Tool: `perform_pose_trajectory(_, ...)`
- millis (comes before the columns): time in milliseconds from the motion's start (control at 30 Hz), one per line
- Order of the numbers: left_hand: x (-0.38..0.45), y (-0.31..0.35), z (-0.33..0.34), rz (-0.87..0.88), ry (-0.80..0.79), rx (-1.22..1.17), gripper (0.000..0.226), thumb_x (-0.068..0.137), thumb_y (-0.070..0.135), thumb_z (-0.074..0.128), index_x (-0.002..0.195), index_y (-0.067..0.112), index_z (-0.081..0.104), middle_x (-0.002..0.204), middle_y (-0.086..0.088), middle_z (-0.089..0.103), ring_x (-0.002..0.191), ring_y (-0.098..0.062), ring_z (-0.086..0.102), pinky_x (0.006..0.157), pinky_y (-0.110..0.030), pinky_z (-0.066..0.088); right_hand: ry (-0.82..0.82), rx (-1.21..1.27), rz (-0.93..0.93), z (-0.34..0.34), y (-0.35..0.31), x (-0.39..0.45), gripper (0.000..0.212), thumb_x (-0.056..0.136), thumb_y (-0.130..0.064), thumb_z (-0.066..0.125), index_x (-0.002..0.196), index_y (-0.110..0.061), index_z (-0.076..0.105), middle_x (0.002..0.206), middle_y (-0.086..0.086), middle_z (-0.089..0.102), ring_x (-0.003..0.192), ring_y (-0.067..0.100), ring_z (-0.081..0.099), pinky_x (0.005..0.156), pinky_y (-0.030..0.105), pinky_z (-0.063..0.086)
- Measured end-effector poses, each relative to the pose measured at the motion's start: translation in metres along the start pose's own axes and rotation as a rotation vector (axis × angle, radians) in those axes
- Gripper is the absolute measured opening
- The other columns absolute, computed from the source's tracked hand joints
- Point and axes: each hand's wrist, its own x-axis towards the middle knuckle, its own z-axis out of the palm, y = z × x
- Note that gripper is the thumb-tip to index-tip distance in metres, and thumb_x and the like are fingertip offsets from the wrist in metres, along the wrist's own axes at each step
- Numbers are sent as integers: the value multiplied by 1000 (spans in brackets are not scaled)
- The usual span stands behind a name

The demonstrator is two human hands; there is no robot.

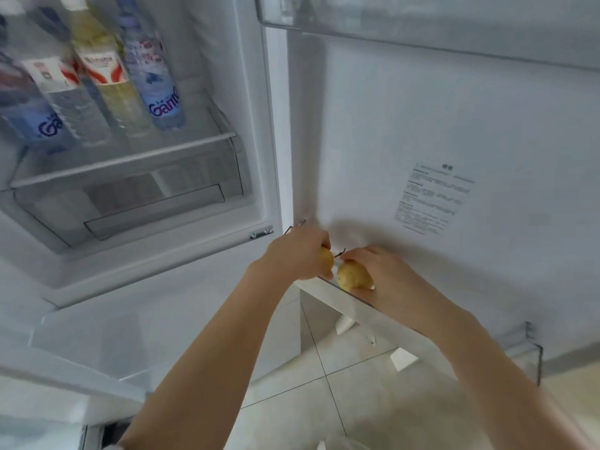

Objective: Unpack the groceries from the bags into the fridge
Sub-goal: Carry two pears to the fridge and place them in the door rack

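The fridge stands open, and its door (454,141) swings out to the right. Low on the door is a clear bin (406,323). My left hand (297,251) grips one yellow pear (326,258) above the bin's left end. My right hand (386,271) holds a second yellow pear (352,276) beside the first, just over the bin's rim. The two pears almost touch, and a thin stem shows between my hands. Most of the left pear is hidden by my fingers.
Several bottles (152,69) lie on a glass shelf (130,157) inside the fridge at upper left. A clear drawer (146,203) sits beneath that shelf. Another door bin (422,21) runs along the top. Tiled floor (341,401) shows below.
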Motion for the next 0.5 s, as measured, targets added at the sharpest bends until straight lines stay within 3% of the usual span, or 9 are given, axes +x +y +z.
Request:
perform_pose_trajectory(133,4,-2,2,0,1,40,38,79,26,67,116,23,60,125,-8,56,103,-26,54,83,-33,50,22,72,31,3,-3,4,43,81,-21,69,122,-23,59,113,0,59,101,18,59,89,30,47)
perform_pose_trajectory(233,2,-3,0,16,19,56,34,83,24,61,115,14,61,117,-9,58,98,-28,58,81,-33,50,48,100,31,4,-3,3,38,79,-18,70,116,-22,64,107,0,60,95,18,60,84,28,47)
perform_pose_trajectory(500,-3,-7,0,61,52,-17,44,86,26,60,130,22,55,128,-3,55,104,-21,56,84,-34,52,184,124,43,-1,-1,-9,38,81,-19,71,118,-21,62,109,-7,56,92,8,50,84,22,41)
